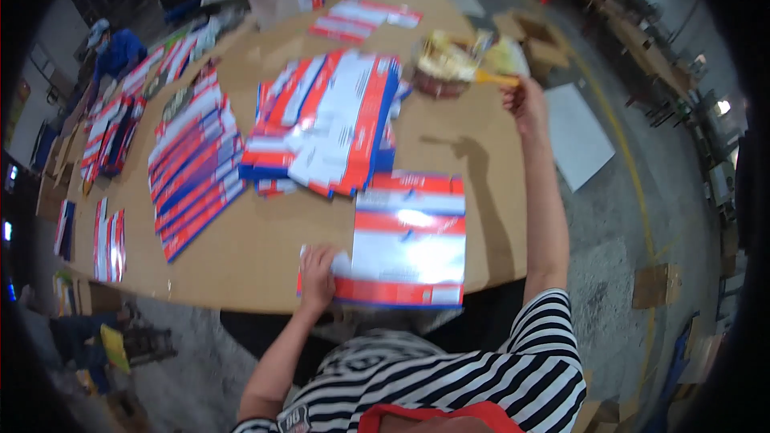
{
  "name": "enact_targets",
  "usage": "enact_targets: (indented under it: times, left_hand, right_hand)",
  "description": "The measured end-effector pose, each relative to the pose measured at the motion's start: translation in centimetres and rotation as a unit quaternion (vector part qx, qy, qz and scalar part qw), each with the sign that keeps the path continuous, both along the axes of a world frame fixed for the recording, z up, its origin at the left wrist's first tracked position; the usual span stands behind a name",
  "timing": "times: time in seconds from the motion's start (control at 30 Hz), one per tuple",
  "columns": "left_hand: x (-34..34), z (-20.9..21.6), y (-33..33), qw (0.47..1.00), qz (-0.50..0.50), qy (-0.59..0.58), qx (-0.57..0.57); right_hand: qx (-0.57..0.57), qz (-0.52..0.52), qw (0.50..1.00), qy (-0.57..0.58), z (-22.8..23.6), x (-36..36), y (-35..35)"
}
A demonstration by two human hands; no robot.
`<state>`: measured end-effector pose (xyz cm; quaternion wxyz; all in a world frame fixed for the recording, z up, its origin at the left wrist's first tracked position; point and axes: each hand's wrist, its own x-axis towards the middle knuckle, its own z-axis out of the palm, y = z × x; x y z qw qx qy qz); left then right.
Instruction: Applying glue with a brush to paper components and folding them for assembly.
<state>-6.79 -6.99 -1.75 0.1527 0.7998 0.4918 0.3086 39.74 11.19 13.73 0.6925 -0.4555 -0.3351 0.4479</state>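
Note:
A glossy printed card sheet (409,244) in red, white and blue lies flat at the table's front edge. At its lower left, my left hand (318,271) is closed over the edge of the printed card, with the fingertips partly hidden. My right hand (524,103) is stretched far to the right and is closed round the yellow-orange handle of a brush (496,78). The brush's head reaches to a round tub (439,87) with pale, paste-like stuff about its top; the bristles are hard to make out.
A heap of printed cards (337,124) lies beyond the sheet on the brown table (265,273). To its left is a fanned row of cards (196,164). More cards (365,20) lie at the back. A person in blue (120,52) is at the far left. A cardboard box (533,36) stands beyond the tub.

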Motion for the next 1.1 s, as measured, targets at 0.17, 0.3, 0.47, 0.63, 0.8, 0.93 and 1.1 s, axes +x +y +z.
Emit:
enact_targets:
  times: [0.17, 0.3, 0.47, 0.63, 0.8, 0.93, 1.1]
  left_hand:
    - [0.7, 1.4, 1.4, 0.999, -0.003, -0.032, -0.003]
    - [0.7, 1.2, 1.3, 0.999, 0.006, -0.052, -0.007]
    - [0.5, 1.0, 0.3, 0.997, 0.018, -0.07, -0.023]
    - [0.5, 1.2, -0.1, 0.995, 0.027, -0.091, -0.029]
    - [0.2, 1.1, 0.0, 0.995, 0.02, -0.089, -0.036]
    - [0.4, 1.3, 0.1, 0.993, 0.042, -0.1, -0.042]
    - [0.5, 1.2, 0.2, 0.99, 0.045, -0.122, -0.048]
  right_hand:
    - [-0.033, 0.04, 0.997, 0.059, -2.6, -7.3, -11.7]
    - [-0.088, 0.045, 0.981, 0.166, -8.1, -14.9, -17.6]
    - [-0.157, 0.078, 0.973, 0.152, -11.4, -20.9, -21.7]
    - [-0.118, 0.152, 0.979, 0.063, -12.3, -23.1, -22.7]
    - [-0.133, 0.141, 0.981, 0.024, -11.5, -24.2, -22.0]
    - [-0.143, 0.145, 0.979, 0.029, -11.2, -24.7, -21.6]
    - [-0.139, 0.159, 0.977, 0.01, -11.8, -25.0, -21.9]
